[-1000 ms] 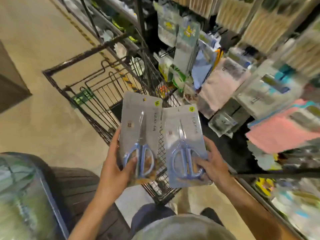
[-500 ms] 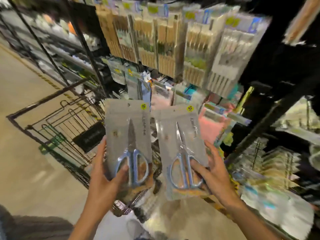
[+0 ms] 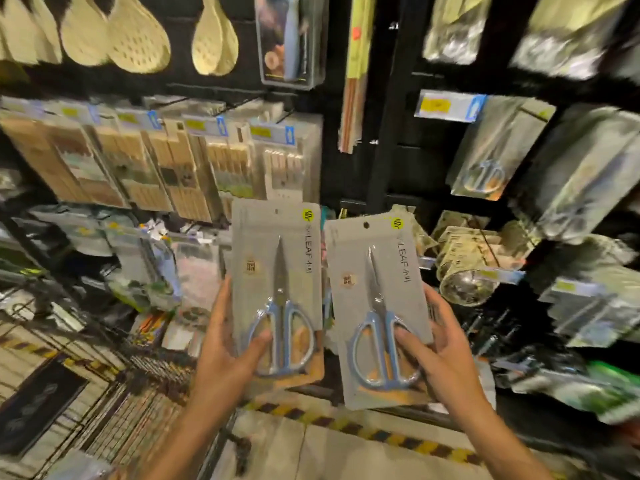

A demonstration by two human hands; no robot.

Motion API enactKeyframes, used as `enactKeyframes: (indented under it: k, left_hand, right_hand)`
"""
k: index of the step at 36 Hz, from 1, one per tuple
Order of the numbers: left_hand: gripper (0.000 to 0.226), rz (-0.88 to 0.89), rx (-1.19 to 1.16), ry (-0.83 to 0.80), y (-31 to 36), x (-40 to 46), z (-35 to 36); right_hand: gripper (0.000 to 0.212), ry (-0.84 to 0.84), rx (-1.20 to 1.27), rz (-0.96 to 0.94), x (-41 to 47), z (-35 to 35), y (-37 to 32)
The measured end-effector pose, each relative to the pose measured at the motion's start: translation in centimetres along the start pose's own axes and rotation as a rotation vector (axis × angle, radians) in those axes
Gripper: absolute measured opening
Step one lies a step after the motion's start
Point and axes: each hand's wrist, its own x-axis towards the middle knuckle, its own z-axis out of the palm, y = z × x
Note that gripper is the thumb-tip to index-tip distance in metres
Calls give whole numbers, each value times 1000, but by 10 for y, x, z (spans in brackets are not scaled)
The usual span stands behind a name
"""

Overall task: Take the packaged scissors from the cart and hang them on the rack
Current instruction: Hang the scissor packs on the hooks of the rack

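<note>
Two grey packs of blue-handled scissors are held upright before the black rack (image 3: 388, 140): left hand (image 3: 225, 355) grips one pack (image 3: 277, 271) at 7 o'clock, right hand (image 3: 446, 362) grips the other (image 3: 377, 292) at 5 o'clock.

— How are the person's arms placed?
— Both forearms reach forward and up, side by side.
— And the hands?
— The left hand (image 3: 227, 355) and right hand (image 3: 441, 358) each have the thumb pressed in front and fingers curled behind, gripping.
</note>
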Motion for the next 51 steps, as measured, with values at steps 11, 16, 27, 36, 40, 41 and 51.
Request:
enactKeyframes:
  k: [11, 16, 27, 36, 40, 41, 51]
  left_hand:
    - [89, 67, -71, -208, 30, 39, 80]
    - [93, 109, -93, -311, 41, 48, 117]
    - [93, 198, -113, -329, 61, 71, 189]
    - [92, 224, -72, -235, 70, 83, 264]
    - [91, 228, -59, -193, 76, 86, 288]
    - [91, 229, -55, -179, 77, 87, 292]
    - [90, 271, -6, -95, 88, 96, 313]
  right_hand:
    - [73, 294, -85, -63, -22, -73, -42]
    - [69, 396, -90, -81, -28, -107, -49]
    - [71, 419, -64, -143, 18, -179, -46]
    - [75, 325, -21, -180, 73, -251, -34]
    - [75, 308, 7, -200, 99, -276, -32]
    - [75, 302, 14, -207, 105, -281, -31]
    - [78, 240, 16, -242, 153, -296, -26]
